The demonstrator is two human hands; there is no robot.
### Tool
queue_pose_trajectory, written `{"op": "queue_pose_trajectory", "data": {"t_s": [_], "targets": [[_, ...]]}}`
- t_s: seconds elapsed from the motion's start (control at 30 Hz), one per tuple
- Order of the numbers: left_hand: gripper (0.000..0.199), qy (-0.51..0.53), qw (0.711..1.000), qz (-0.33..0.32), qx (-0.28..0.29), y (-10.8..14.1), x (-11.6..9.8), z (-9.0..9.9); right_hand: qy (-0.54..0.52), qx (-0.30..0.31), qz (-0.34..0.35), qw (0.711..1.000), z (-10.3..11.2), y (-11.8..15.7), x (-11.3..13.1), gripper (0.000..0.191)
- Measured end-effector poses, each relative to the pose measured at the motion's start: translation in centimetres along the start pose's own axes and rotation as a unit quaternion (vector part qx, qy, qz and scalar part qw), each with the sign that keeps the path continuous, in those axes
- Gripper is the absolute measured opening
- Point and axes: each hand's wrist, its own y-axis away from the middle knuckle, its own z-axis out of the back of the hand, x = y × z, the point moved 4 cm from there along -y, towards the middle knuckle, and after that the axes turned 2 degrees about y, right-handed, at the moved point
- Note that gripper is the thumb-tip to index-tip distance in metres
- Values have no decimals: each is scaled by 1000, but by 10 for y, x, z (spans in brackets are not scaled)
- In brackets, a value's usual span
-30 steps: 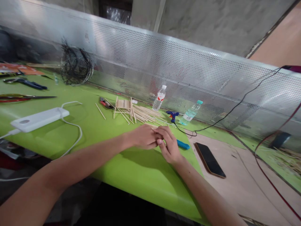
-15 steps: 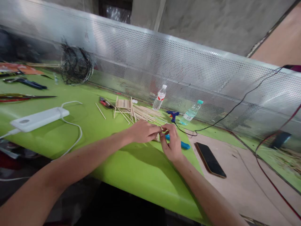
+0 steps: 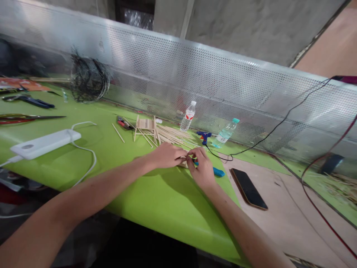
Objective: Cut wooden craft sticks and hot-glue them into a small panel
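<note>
My left hand (image 3: 169,154) and my right hand (image 3: 201,167) meet fingertip to fingertip over the green table. The fingers of both are closed in a pinch, and whatever lies between the tips is too small and covered to name. Just under them shows a small pale wooden piece (image 3: 183,164), mostly hidden by the fingers. A blue-handled tool (image 3: 218,172) lies partly behind my right hand. Beyond my hands are a heap of thin wooden sticks (image 3: 174,134) and a small stick-built frame like a chair or stool (image 3: 145,125).
A blue glue gun (image 3: 204,137), a clear bottle (image 3: 188,116) and a green-capped bottle (image 3: 226,133) stand behind. A phone (image 3: 248,188) lies right. Pliers (image 3: 124,123), a white power strip (image 3: 46,143), scissors (image 3: 28,118) and a wire coil (image 3: 89,78) are left. Perforated metal (image 3: 156,63) borders the back.
Both hands have shifted slightly left and down, their fingertips still together. The view has moved a little; the objects on the table lie as before.
</note>
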Motion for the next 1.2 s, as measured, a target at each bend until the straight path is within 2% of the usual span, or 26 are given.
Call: {"op": "queue_pose_trajectory", "data": {"t_s": [0.27,0.5,0.67,0.9,1.2], "targets": [[21,1,1000,-5,-12,1,3,-1,-24,47,8,999,-4,0,-5,14],[22,18,1000,10,5,-1,5,-4,-49,63,11,997,-3,-1,-7,15],[18,-1,1000,-2,-20,1,4,-4,-45,63,23,997,-4,-1,-5,16],[18,8,1000,5,0,0,1,-3,-39,60,23,997,-3,-1,-5,14],[22,13,1000,16,-19,1,-2,4,-42,44,26,998,-1,-2,-8,14]]}}
